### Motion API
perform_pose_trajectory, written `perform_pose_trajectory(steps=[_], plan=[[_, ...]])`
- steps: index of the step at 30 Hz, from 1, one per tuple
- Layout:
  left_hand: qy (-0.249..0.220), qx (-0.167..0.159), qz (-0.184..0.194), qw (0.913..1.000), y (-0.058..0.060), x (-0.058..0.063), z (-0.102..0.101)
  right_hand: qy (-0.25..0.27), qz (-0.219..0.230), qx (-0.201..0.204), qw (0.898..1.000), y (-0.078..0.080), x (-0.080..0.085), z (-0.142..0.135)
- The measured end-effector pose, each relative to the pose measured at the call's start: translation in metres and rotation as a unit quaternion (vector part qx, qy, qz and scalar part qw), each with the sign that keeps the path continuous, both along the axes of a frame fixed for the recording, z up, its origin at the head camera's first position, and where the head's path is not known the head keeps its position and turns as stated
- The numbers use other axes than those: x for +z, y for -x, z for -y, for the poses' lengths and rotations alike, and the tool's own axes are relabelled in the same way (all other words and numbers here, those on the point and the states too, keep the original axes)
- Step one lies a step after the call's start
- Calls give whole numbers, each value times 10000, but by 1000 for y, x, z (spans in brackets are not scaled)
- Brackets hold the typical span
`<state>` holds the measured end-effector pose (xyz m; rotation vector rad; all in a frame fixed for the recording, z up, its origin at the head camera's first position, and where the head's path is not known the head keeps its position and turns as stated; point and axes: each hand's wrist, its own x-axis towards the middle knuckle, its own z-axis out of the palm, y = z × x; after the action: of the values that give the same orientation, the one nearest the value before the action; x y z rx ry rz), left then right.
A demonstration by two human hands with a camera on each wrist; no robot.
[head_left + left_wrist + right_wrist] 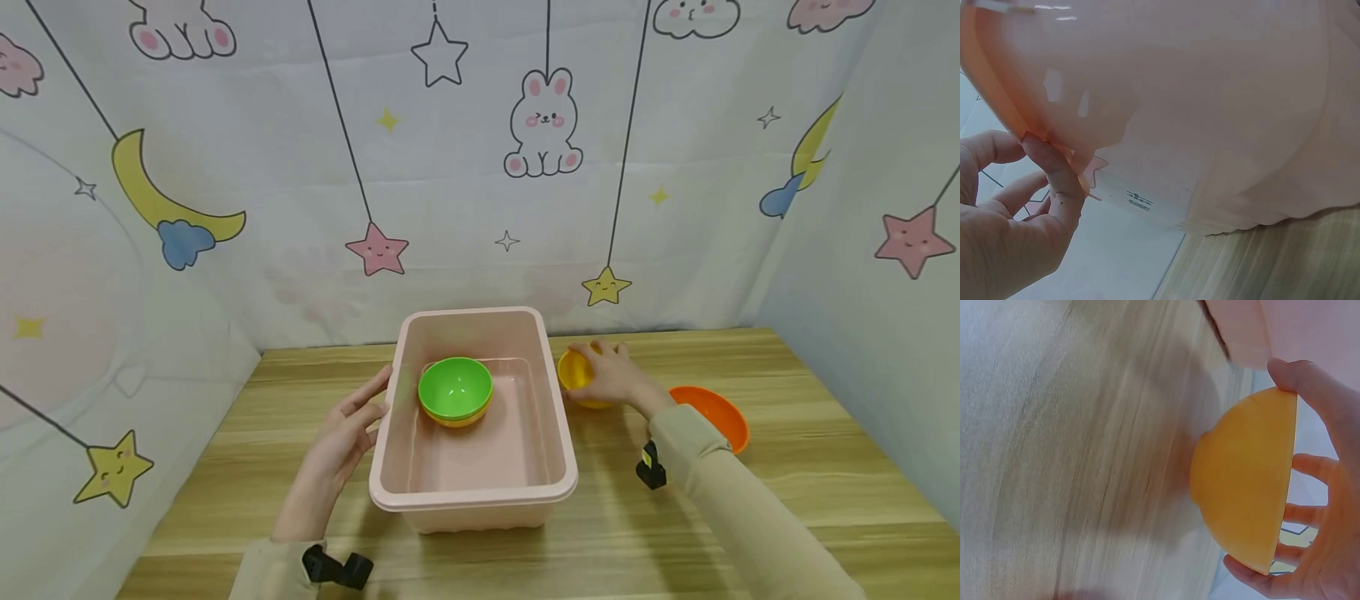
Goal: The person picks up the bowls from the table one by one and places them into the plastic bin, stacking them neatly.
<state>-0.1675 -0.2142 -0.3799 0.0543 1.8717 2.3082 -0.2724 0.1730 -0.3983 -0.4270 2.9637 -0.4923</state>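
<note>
- Inside the pink bin [474, 502], room is left at front and right.
- Its rear left is taken by a green bowl [456, 388].
- The held yellow bowl [1247, 478] is walled off leftward by the bin.

Yellow bowl [1244, 478], upright, beside pink bin [474, 500]

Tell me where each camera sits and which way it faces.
Head: on the head, facing forward and down; left hand, right hand, sleeves and pink bin show.
Left wrist: on that wrist, facing the bin's outer side; left hand shows.
Right wrist: on that wrist, facing the yellow bowl; right hand shows, holding it.
Shared: head and right wrist show that bowl.
</note>
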Motion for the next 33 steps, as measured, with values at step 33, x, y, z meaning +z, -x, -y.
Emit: perform_pose_trajectory(steps=[33], plan=[[-28, 15, 25, 10000, 0, 0, 1, 21, -520, -205, 9984, -37, 32, 11]])
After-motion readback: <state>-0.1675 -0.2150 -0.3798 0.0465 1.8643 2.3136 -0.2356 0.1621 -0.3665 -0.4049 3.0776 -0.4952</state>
